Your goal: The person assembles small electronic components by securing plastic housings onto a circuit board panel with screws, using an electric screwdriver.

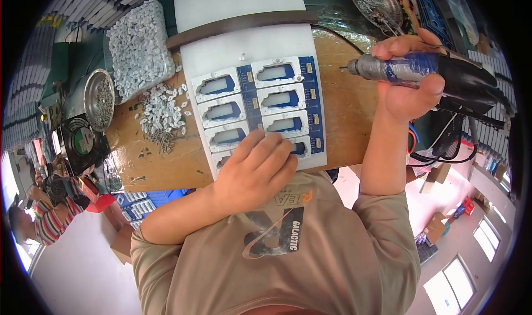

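Observation:
A blue circuit board (255, 103) carrying two columns of white plastic frames (282, 97) lies on a white foam sheet (194, 65) before me. My left hand (252, 168) is over the board's near end, fingers bent and close together on the frames. Its fingertips are partly hidden, so whatever they pinch does not show. Raised to the right of the board, my right hand (407, 82) is wrapped round an electric screwdriver (399, 69) with a taped grey and blue body. Its bit points left toward the board, apart from it. A small white piece (242, 57) rests just beyond the board.
A dark bar (244, 29) crosses the foam. Left of it are a clear bin of small white parts (138, 43), a loose pile of them with screws (163, 112), a metal dish (100, 101) and a fan (82, 140). Another dish (377, 4) stands far right. A person (47, 220) is at far left.

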`<state>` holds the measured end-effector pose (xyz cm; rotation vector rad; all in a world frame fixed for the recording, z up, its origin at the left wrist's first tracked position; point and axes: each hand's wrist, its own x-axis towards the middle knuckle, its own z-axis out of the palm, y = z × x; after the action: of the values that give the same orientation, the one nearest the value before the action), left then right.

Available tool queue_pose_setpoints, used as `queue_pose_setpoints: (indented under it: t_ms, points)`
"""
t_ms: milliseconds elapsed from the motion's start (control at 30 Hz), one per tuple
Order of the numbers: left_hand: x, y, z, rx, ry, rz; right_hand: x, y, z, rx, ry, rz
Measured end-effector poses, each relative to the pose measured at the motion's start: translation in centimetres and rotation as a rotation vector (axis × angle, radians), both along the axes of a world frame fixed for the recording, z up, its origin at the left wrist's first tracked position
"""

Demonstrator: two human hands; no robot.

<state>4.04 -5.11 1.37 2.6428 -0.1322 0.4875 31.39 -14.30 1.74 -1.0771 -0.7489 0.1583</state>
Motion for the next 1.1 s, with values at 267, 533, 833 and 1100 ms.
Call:
queue_pose_setpoints:
  t_ms: [267,533,833,1100]
  points:
    - [-0.3,0.1,0.0,0.003,-0.067,-0.001,0.2,-0.2,-0.5,-0.012,0.056,0.026]
    - [-1.4,0.0,0.2,-0.064,-0.273,-0.062,0.7,-0.7,-0.3,-0.037,0.064,-0.010]
    - [-2.3,0.7,0.5,-0.112,-0.294,-0.195,0.1,-0.1,0.2,-0.047,-0.003,-0.027]
    - [-3.0,1.2,0.4,-0.118,-0.332,-0.140,0.7,-0.5,-0.1,-0.056,0.035,-0.008]
